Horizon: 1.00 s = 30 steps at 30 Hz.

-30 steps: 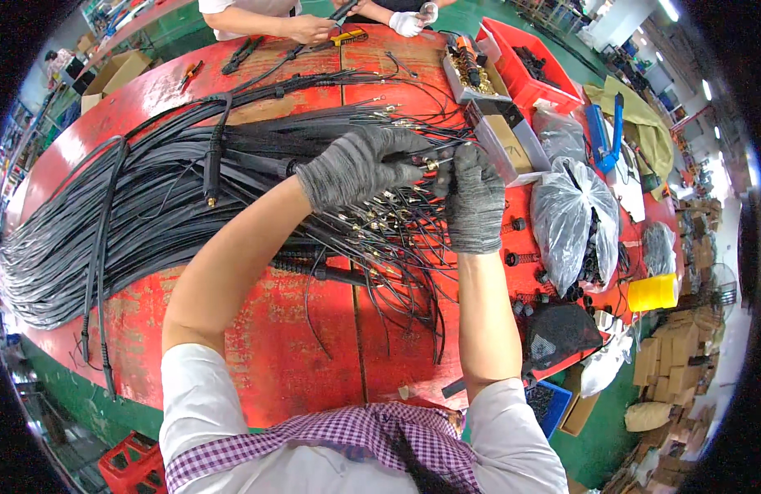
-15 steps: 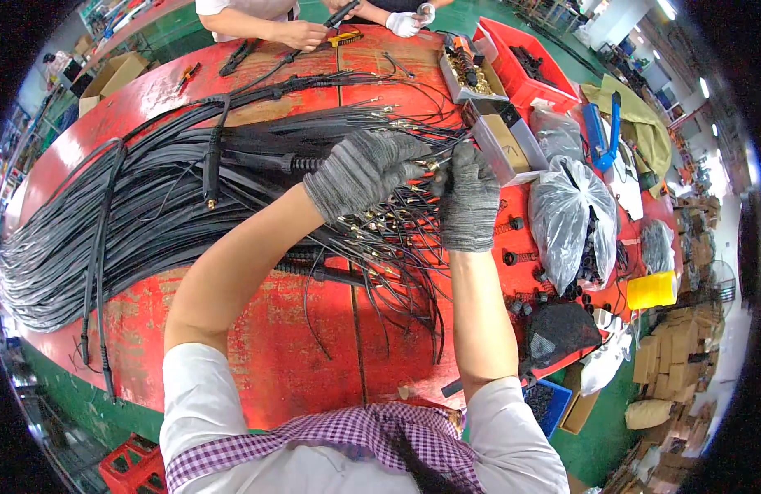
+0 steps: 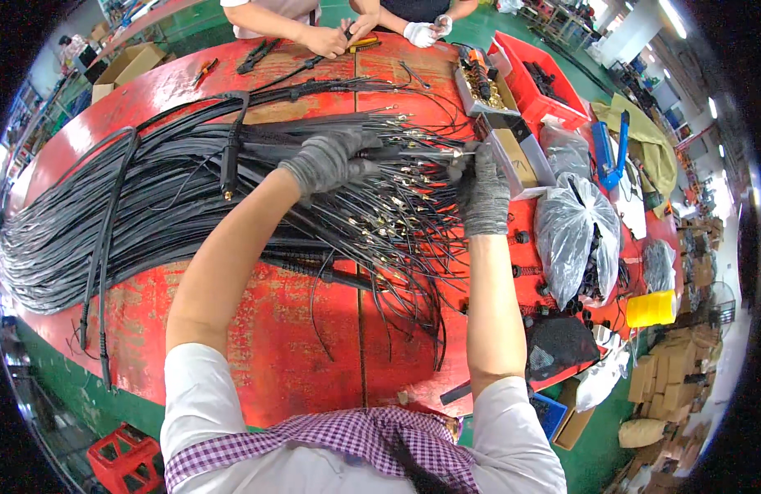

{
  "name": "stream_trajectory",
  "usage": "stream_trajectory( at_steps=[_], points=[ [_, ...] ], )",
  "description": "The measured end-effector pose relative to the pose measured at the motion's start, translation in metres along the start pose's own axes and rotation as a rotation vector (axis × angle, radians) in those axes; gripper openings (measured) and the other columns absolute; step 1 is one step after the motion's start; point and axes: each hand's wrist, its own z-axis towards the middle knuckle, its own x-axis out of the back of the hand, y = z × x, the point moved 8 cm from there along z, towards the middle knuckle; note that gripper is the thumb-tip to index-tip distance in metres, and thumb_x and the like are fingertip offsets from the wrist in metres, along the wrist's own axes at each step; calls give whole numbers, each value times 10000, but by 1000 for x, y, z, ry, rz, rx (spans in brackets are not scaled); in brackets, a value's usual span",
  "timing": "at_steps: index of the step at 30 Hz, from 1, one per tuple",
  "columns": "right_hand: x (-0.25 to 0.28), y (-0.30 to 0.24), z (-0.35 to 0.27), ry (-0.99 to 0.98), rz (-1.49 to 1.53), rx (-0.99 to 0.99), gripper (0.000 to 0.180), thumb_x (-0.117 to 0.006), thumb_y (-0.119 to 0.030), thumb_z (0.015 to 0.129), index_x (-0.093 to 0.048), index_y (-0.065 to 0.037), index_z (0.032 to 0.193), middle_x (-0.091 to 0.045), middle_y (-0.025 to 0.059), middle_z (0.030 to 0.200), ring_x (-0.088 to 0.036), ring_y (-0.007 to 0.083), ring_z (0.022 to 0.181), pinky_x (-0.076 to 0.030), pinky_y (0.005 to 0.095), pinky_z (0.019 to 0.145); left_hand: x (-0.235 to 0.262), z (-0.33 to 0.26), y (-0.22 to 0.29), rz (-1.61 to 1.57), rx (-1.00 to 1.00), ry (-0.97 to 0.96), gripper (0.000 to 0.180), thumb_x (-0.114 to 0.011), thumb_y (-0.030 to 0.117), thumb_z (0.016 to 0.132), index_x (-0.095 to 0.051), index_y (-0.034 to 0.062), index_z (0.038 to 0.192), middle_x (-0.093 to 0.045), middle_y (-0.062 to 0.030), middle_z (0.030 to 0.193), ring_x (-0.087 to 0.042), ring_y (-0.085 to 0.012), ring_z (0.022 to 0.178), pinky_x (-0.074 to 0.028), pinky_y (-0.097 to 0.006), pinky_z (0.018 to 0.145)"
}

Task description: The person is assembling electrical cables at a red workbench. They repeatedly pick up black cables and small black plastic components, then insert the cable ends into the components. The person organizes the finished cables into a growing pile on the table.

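A large bundle of thin black cables (image 3: 133, 210) lies across the red table, its loose metal-tipped ends fanned out toward the right. Above those ends, both grey knit gloves are on one black cable (image 3: 401, 154) stretched roughly level between them. My left hand (image 3: 335, 159) is closed round its thicker dark part. At the other end, my right hand (image 3: 483, 193) pinches near a small metal tip; its fingertips partly hide the contact. A thicker black cable end with a brass-coloured tip (image 3: 229, 173) rests on the bundle, left of my left hand.
Beyond my right hand stand a grey open box (image 3: 525, 169), a tray of brass-coloured parts (image 3: 497, 95) and a red bin (image 3: 553, 107). Clear plastic bags (image 3: 566, 235) and a blue tool (image 3: 607, 156) lie rightward. Two people work across the red table (image 3: 257, 346).
My hands have drawn apart: the left moved leftward, the right slightly rightward, so the black cable now shows stretched between them. The view has shifted a little.
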Motion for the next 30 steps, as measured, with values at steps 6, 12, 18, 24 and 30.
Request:
stream_trajectory(
  at_steps=[6, 12, 18, 24, 30],
  points=[
    [37, 10, -32, 101, -368, 59, 230, -516, -211, 870, -522, -16, 992, -556, 64, 823, -521, 139, 704, -456, 268, 662, 14, 19, 13, 408, -56, 313, 350, -657, 297, 700, -585, 117, 992, -595, -101, 902, -556, -277, 851, -441, -398, 752],
    [39, 70, -106, -125, -1244, 464, 274, -592, -183, 782, -542, -11, 990, -561, 151, 911, -547, 294, 834, -449, 376, 734, 33, 79, -32, 452, 207, 457, 292, -580, 329, 776, -574, 172, 1022, -609, -108, 877, -584, -293, 791, -463, -400, 672],
    [47, 84, -120, -43, -1215, 572, 252, -604, -138, 740, -555, -25, 960, -539, 163, 946, -528, 333, 858, -438, 398, 753, 65, 152, -127, 182, 413, 555, 308, -541, 315, 806, -539, 130, 1052, -608, -158, 799, -591, -344, 743, -460, -452, 621],
    [46, 80, -114, -51, -1219, 519, 238, -613, -123, 723, -566, -43, 942, -541, 145, 946, -530, 315, 855, -442, 384, 747, 29, 178, -145, 549, 284, 651, 266, -431, 180, 834, -556, 94, 1053, -602, -156, 940, -581, -335, 780, -465, -393, 687],
    [52, 79, -110, -45, -1168, 524, 191, -615, -121, 722, -581, -52, 897, -551, 139, 941, -534, 312, 857, -444, 377, 747, -72, 152, -143, 420, 299, -148, 289, -404, 175, 823, -543, 101, 1066, -550, -164, 1083, -519, -320, 1007, -425, -392, 838]
  ],
)
